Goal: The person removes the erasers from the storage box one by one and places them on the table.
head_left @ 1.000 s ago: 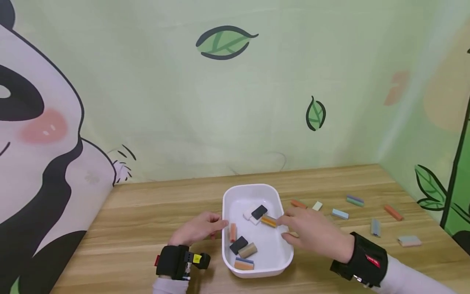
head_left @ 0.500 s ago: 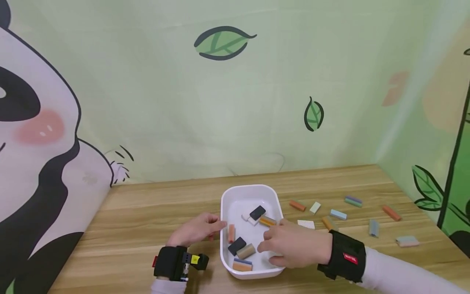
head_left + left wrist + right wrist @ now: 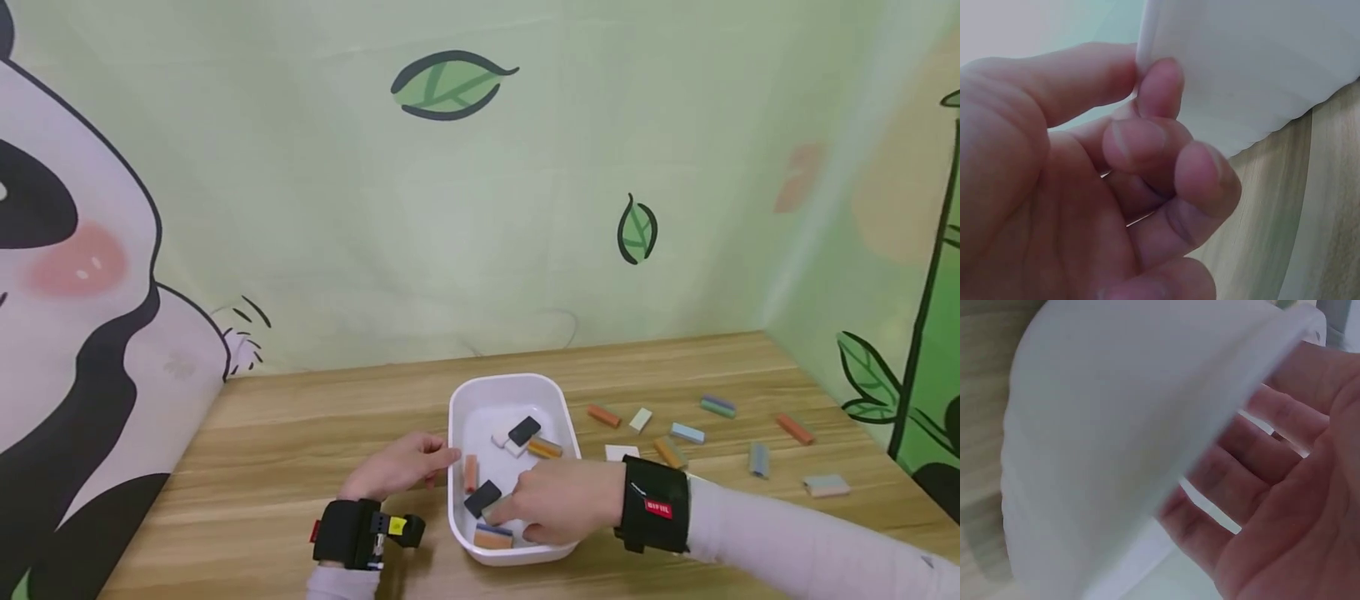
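Note:
A white plastic tray [image 3: 459, 392] stands on the wooden table. My left hand [image 3: 401, 464] pinches its left rim between thumb and index finger, seen closely in the left wrist view. My right hand [image 3: 562, 500] reaches over the right rim, fingers extended downward. Its index fingertip is at a tan block [image 3: 489, 512], largely covered by the finger; the thumb stays apart. In the right wrist view the tray wall hides the fingertips. Beside the tan block lie a black block [image 3: 482, 499], an orange-and-blue block [image 3: 493, 537] and an orange block [image 3: 471, 473].
Farther up in the tray lie another black block [image 3: 524, 430], white blocks [image 3: 500, 437] and a yellow-brown block [image 3: 544, 448]. Several small coloured blocks are scattered on the table [image 3: 300, 433] to the right, including a light blue block [image 3: 687, 432]. A printed cloth [image 3: 337, 208] stands behind.
My right hand has moved left and toward me, from near the yellow-brown block to the tan one. That yellow-brown block stays in the tray. The left hand keeps its hold on the rim.

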Action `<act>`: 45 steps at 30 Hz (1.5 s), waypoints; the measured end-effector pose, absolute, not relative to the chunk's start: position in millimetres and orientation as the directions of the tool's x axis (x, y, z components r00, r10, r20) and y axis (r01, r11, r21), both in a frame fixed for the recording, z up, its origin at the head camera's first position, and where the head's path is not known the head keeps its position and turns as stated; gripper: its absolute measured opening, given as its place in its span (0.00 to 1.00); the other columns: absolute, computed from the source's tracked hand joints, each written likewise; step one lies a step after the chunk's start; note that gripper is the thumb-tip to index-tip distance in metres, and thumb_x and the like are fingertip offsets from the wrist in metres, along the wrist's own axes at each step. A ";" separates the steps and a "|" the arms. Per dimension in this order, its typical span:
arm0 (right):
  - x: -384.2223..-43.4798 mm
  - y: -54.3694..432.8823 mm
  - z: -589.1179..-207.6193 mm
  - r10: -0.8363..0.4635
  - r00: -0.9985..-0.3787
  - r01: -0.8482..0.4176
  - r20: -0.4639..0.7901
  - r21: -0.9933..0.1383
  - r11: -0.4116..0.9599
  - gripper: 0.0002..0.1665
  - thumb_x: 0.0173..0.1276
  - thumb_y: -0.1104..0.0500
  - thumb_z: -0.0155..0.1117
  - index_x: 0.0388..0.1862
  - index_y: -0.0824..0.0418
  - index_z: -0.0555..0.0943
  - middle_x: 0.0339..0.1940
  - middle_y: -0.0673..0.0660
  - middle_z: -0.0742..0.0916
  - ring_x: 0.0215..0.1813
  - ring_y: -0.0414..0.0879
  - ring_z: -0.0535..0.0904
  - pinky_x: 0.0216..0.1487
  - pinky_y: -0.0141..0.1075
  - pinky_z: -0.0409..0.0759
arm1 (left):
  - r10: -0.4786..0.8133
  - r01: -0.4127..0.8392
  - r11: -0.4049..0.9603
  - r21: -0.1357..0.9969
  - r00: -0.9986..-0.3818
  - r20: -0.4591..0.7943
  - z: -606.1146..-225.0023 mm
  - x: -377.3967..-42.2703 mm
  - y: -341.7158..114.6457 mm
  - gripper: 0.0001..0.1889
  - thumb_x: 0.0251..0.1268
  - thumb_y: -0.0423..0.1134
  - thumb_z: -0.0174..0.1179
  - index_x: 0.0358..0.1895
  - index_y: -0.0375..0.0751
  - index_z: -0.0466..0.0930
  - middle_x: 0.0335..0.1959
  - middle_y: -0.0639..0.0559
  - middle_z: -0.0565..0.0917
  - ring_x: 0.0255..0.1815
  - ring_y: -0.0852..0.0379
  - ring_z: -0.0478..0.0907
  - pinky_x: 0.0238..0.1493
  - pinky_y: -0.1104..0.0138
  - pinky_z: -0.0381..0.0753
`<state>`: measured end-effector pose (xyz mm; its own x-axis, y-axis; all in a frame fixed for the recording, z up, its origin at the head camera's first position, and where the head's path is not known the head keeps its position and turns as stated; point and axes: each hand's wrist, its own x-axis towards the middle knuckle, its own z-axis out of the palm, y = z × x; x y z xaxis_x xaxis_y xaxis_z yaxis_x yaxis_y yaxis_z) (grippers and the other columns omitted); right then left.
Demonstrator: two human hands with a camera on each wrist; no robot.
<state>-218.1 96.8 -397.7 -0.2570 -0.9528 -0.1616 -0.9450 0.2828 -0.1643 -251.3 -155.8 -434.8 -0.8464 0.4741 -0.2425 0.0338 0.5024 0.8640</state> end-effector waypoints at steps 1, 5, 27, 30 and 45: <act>-218.9 95.3 -399.5 -0.952 -0.258 -0.948 -0.165 -0.148 0.282 0.18 0.63 0.62 0.67 0.52 0.51 0.80 0.24 0.41 0.78 0.23 0.32 0.69 0.25 0.25 0.64 | 0.473 0.033 0.504 0.863 -0.847 -0.243 -434.1 -251.5 -155.7 0.15 0.74 0.46 0.55 0.33 0.38 0.78 0.20 0.51 0.69 0.24 0.54 0.67 0.31 0.64 0.62; -220.8 88.2 -404.9 -0.944 -0.269 -0.956 -0.193 -0.068 0.286 0.13 0.65 0.57 0.68 0.47 0.49 0.79 0.22 0.41 0.77 0.24 0.34 0.71 0.27 0.28 0.68 | 0.471 0.029 0.500 0.865 -0.848 -0.244 -433.9 -252.3 -155.5 0.15 0.74 0.46 0.55 0.34 0.37 0.79 0.20 0.51 0.69 0.24 0.54 0.68 0.32 0.64 0.62; -221.8 76.2 -416.4 -0.929 -0.295 -0.947 -0.224 -0.060 0.316 0.06 0.70 0.56 0.64 0.45 0.48 0.82 0.30 0.42 0.77 0.32 0.33 0.71 0.34 0.25 0.68 | 0.478 0.039 0.499 0.866 -0.846 -0.237 -435.5 -251.2 -156.5 0.15 0.74 0.46 0.54 0.37 0.37 0.81 0.20 0.51 0.70 0.25 0.54 0.69 0.32 0.63 0.63; -221.8 80.9 -415.4 -0.932 -0.287 -0.954 -0.220 -0.027 0.300 0.07 0.69 0.57 0.64 0.45 0.47 0.82 0.32 0.42 0.76 0.32 0.34 0.70 0.34 0.25 0.67 | 0.473 0.033 0.494 0.869 -0.849 -0.237 -436.0 -251.4 -156.3 0.15 0.74 0.46 0.54 0.37 0.37 0.81 0.20 0.51 0.70 0.24 0.53 0.68 0.32 0.63 0.63; -237.0 140.2 -336.0 -0.813 -0.577 -0.813 -0.078 0.147 0.563 0.16 0.58 0.63 0.73 0.44 0.51 0.81 0.31 0.48 0.77 0.30 0.43 0.73 0.30 0.35 0.72 | 0.480 0.034 0.488 0.872 -0.845 -0.236 -435.2 -251.0 -156.3 0.14 0.74 0.45 0.55 0.38 0.35 0.81 0.20 0.51 0.69 0.25 0.54 0.69 0.33 0.63 0.64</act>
